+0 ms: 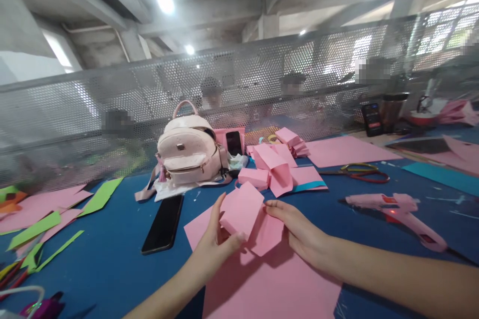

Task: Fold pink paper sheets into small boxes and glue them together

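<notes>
Between my two hands is a folded piece of pink paper (242, 211), bent into panels like part of a box. My left hand (220, 239) grips its left panel, thumb in front and fingers at the side. On the other side, my right hand (288, 222) pinches the right flap near its upper edge. Below lies a large pink sheet (269, 286) on the blue table. Several folded pink paper pieces (271, 164) are heaped just behind. To the right rests a pink glue gun (400, 214) with a small red light on.
A black phone (163, 224) lies left of my hands, before a pale pink backpack (189, 152). Red-handled scissors (359, 172) lie behind the glue gun. Green paper strips (101, 197) are scattered at left. A perforated metal screen (239, 79) stands along the back, with people beyond it.
</notes>
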A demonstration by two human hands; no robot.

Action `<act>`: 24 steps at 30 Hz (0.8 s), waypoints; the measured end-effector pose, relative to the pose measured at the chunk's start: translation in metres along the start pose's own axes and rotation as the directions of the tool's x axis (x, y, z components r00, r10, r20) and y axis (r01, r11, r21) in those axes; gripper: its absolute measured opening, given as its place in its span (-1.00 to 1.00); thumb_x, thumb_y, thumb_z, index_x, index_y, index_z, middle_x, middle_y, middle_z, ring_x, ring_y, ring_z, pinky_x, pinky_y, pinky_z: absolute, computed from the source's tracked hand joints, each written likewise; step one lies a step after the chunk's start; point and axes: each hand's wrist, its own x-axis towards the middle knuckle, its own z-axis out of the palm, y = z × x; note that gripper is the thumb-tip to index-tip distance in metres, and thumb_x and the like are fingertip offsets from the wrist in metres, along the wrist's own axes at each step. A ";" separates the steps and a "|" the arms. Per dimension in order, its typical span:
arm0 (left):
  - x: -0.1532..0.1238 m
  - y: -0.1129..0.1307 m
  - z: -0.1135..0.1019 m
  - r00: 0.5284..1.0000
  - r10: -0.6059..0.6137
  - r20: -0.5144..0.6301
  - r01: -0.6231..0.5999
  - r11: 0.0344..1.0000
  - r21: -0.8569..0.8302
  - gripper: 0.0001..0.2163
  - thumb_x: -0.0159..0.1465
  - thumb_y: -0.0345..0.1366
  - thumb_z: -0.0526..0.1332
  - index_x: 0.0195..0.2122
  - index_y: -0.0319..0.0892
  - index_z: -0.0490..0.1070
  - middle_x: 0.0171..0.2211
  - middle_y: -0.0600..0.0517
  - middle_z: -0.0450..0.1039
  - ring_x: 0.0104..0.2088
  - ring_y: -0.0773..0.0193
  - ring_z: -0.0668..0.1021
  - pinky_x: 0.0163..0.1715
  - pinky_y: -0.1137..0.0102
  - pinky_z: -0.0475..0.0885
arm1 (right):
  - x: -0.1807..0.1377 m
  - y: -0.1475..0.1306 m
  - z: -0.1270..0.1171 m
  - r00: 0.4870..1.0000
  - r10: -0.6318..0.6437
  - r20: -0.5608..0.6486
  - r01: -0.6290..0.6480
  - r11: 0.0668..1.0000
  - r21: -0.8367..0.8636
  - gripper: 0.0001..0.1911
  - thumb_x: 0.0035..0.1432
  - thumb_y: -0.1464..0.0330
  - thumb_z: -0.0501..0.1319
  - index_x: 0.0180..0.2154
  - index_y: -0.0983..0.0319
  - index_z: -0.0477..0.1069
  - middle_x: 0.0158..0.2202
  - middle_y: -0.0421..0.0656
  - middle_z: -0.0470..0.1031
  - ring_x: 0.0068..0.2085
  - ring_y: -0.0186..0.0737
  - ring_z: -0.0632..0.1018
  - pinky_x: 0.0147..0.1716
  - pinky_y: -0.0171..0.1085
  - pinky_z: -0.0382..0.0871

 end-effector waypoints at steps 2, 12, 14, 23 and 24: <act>0.002 0.006 -0.003 0.997 -0.022 -0.074 0.023 1.000 0.019 -0.08 0.12 0.03 0.41 0.39 0.00 -0.08 0.05 -0.14 0.43 -0.12 0.09 0.56 -0.13 0.27 0.47 | -0.006 -0.004 0.005 0.998 0.036 0.043 -0.036 0.999 0.005 -0.81 -0.05 0.35 0.34 -0.36 0.17 0.38 -0.34 -0.18 0.50 -0.32 -0.19 0.55 -0.26 -0.25 0.48; 0.004 0.020 -0.010 0.995 -0.090 -0.034 0.093 0.992 0.084 -0.33 0.16 0.11 0.35 0.20 -0.08 0.24 -0.42 0.15 0.31 -0.48 0.38 0.37 -0.40 0.48 0.36 | -0.028 -0.021 -0.016 0.974 0.122 0.193 -0.095 0.985 -0.145 -0.67 -0.01 0.27 0.41 -0.33 0.19 0.29 -0.42 -0.31 0.42 -0.43 -0.38 0.55 -0.38 -0.38 0.48; 0.004 0.017 -0.011 0.996 -0.089 -0.021 0.091 0.987 0.129 -0.37 0.17 0.11 0.33 0.17 -0.09 0.29 -0.45 0.16 0.26 -0.48 0.39 0.33 -0.43 0.51 0.31 | -0.026 -0.021 -0.026 0.971 0.085 0.225 -0.018 0.958 -0.286 -0.65 0.00 0.21 0.41 -0.33 0.19 0.28 -0.48 -0.34 0.40 -0.55 -0.43 0.48 -0.57 -0.44 0.37; -0.006 0.003 -0.009 0.993 -0.115 0.025 0.103 0.950 0.293 -0.45 0.24 0.05 0.28 0.17 -0.11 0.29 -0.51 0.18 0.22 -0.50 0.35 0.32 -0.47 0.50 0.22 | -0.019 -0.014 -0.050 0.945 0.017 0.328 0.182 0.804 -0.566 -0.79 -0.05 0.25 0.33 -0.42 0.27 0.47 -0.57 -0.20 0.50 -0.51 -0.23 0.55 -0.46 -0.30 0.38; -0.008 0.005 -0.009 0.991 -0.131 0.022 0.117 0.940 0.321 -0.46 0.25 0.03 0.27 0.19 -0.10 0.28 -0.51 0.18 0.24 -0.50 0.33 0.34 -0.46 0.49 0.23 | -0.019 -0.012 -0.050 0.942 0.030 0.335 0.180 0.795 -0.579 -0.80 -0.04 0.26 0.32 -0.42 0.28 0.50 -0.57 -0.19 0.51 -0.51 -0.23 0.55 -0.45 -0.30 0.37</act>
